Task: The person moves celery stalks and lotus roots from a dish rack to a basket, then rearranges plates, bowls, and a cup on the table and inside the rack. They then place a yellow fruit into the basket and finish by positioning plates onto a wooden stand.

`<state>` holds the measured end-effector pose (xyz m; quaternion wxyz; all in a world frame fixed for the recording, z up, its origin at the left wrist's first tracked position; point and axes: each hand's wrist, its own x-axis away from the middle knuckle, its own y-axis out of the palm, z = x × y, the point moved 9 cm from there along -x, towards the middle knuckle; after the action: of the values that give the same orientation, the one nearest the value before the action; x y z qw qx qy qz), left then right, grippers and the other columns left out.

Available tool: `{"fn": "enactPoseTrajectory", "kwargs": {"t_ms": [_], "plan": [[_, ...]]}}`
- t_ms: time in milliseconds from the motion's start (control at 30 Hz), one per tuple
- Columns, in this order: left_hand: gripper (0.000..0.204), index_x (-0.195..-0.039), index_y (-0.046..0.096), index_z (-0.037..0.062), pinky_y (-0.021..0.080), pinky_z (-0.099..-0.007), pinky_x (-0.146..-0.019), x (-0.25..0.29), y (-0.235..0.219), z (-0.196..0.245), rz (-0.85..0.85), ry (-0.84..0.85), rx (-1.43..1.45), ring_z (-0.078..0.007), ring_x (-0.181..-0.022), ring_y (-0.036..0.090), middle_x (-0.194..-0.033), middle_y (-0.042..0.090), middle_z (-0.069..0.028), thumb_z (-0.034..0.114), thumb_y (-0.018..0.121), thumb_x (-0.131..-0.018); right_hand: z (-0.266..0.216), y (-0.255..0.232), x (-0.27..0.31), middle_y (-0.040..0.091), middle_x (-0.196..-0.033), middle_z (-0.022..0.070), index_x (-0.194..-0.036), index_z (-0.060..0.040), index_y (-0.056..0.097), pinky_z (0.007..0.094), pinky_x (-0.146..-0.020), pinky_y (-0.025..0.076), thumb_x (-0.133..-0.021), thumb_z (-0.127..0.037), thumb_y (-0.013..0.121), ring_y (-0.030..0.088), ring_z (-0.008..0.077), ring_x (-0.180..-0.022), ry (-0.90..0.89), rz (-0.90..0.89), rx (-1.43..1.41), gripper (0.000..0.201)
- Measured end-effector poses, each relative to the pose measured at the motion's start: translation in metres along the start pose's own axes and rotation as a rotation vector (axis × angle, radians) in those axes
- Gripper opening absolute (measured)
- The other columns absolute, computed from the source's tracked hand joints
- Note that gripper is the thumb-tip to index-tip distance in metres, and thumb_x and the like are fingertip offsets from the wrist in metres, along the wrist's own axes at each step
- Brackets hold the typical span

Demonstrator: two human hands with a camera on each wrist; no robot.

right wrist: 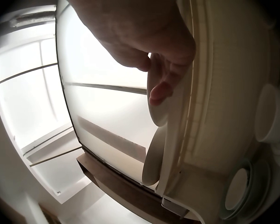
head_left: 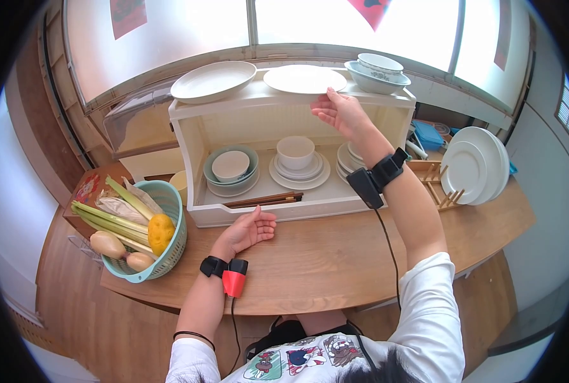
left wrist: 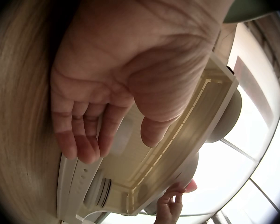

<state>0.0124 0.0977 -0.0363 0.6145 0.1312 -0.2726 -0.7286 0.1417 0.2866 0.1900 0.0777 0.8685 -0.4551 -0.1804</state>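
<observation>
My right hand (head_left: 343, 115) is up at the top of a white dish rack (head_left: 386, 105). It pinches the near right rim of a flat white plate (head_left: 300, 78), thumb on one side and fingers curled on the other, as the right wrist view shows. The plate lies on the rack's top between a shallow white dish (head_left: 213, 80) and stacked bowls (head_left: 379, 75). My left hand (head_left: 249, 231) holds nothing, fingers loosely bent, near the rack's front edge over the wooden table (head_left: 335, 268). Just behind it, brown chopsticks (head_left: 265, 200) lie inside the rack.
Inside the rack stand green and white bowls (head_left: 231, 167), a white bowl on plates (head_left: 295, 153) and more dishes at the right. A teal basket (head_left: 181, 239) of vegetables stands at the left. At the right, a wooden plate stand (head_left: 434, 182) holds large white plates (head_left: 466, 166).
</observation>
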Motion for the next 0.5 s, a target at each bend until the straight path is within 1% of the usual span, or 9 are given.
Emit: {"fn": "enactPoseTrajectory", "kwargs": {"t_ms": [67, 100, 167, 200, 300, 367, 433, 500], "plan": [[0.044, -0.099, 0.055, -0.0003, 0.047, -0.029, -0.076, 0.001, 0.001, 0.001, -0.002, 0.003, -0.002, -0.016, -0.081, 0.056, -0.089, 0.057, -0.0077, 0.04, 0.041, -0.09, 0.003, 0.001, 0.01, 0.058, -0.086, 0.0149, -0.098, 0.0042, 0.047, 0.0214, -0.062, 0.052, -0.091, -0.03, 0.044, 0.06, 0.0169, -0.075, 0.052, -0.04, 0.041, 0.035], [0.044, -0.099, 0.055, -0.0003, 0.047, -0.029, -0.076, 0.001, 0.001, 0.001, -0.002, 0.002, 0.002, -0.0161, -0.081, 0.056, -0.088, 0.057, -0.0076, 0.04, 0.041, -0.09, 0.002, 0.0, 0.016, 0.058, -0.086, 0.0149, -0.098, 0.0042, 0.047, 0.0214, -0.062, 0.052, -0.091, -0.03, 0.044, 0.06, 0.0169, -0.075, 0.054, -0.041, 0.04, 0.035], [0.044, -0.099, 0.055, -0.0003, 0.047, -0.0289, -0.076, 0.0, 0.0, 0.0, 0.003, -0.001, 0.01, -0.0161, -0.081, 0.056, -0.088, 0.057, -0.0075, 0.04, 0.041, -0.09, 0.007, -0.005, 0.033, 0.058, -0.086, 0.0142, -0.099, 0.0048, 0.047, 0.02, -0.063, 0.05, -0.09, -0.034, 0.045, 0.059, 0.0161, -0.074, 0.136, -0.022, 0.023, 0.04], [0.044, -0.099, 0.055, -0.0003, 0.048, -0.029, -0.076, -0.001, -0.001, 0.0, -0.004, -0.003, 0.006, -0.0161, -0.081, 0.056, -0.088, 0.057, -0.0074, 0.04, 0.04, -0.09, 0.008, -0.01, 0.041, 0.058, -0.086, 0.0142, -0.099, 0.0048, 0.047, 0.02, -0.063, 0.05, -0.09, -0.034, 0.045, 0.059, 0.0161, -0.074, 0.144, -0.023, 0.022, 0.04], [0.044, -0.099, 0.055, -0.0003, 0.048, -0.0291, -0.076, -0.001, 0.001, 0.0, -0.02, -0.007, 0.011, -0.0162, -0.081, 0.056, -0.088, 0.057, -0.0074, 0.04, 0.04, -0.09, 0.016, -0.027, 0.069, 0.059, -0.088, 0.013, -0.1, 0.0042, 0.048, 0.019, -0.062, 0.05, -0.09, -0.035, 0.045, 0.059, 0.0148, -0.073, 0.201, -0.067, 0.021, 0.041], [0.043, -0.099, 0.055, -0.0002, 0.048, -0.0293, -0.076, -0.001, 0.001, 0.0, -0.037, -0.001, 0.012, -0.016, -0.081, 0.057, -0.088, 0.058, -0.0074, 0.039, 0.039, -0.091, 0.018, -0.042, 0.094, 0.059, -0.09, 0.0155, -0.103, 0.0058, 0.048, 0.0232, -0.065, 0.049, -0.09, -0.033, 0.045, 0.059, 0.0189, -0.076, 0.238, -0.064, 0.115, 0.041], [0.044, -0.1, 0.055, -0.0007, 0.048, -0.0293, -0.076, -0.001, -0.003, -0.001, 0.0, 0.001, 0.017, -0.0158, -0.082, 0.057, -0.089, 0.058, -0.0077, 0.039, 0.038, -0.091, 0.018, -0.058, 0.122, 0.06, -0.091, 0.0133, -0.103, 0.0011, 0.05, 0.0233, -0.065, 0.049, -0.09, -0.03, 0.045, 0.059, 0.0168, -0.075, 0.244, -0.096, 0.137, 0.034], [0.046, -0.101, 0.054, -0.0012, 0.048, -0.0291, -0.076, 0.001, -0.005, -0.001, 0.025, 0.0, -0.014, -0.0154, -0.082, 0.057, -0.089, 0.059, -0.0076, 0.04, 0.036, -0.091, 0.019, -0.086, 0.144, 0.06, -0.094, 0.014, -0.103, -0.0008, 0.05, 0.0234, -0.064, 0.049, -0.091, -0.029, 0.045, 0.059, 0.0162, -0.075, 0.27, -0.088, 0.194, 0.031]]}}
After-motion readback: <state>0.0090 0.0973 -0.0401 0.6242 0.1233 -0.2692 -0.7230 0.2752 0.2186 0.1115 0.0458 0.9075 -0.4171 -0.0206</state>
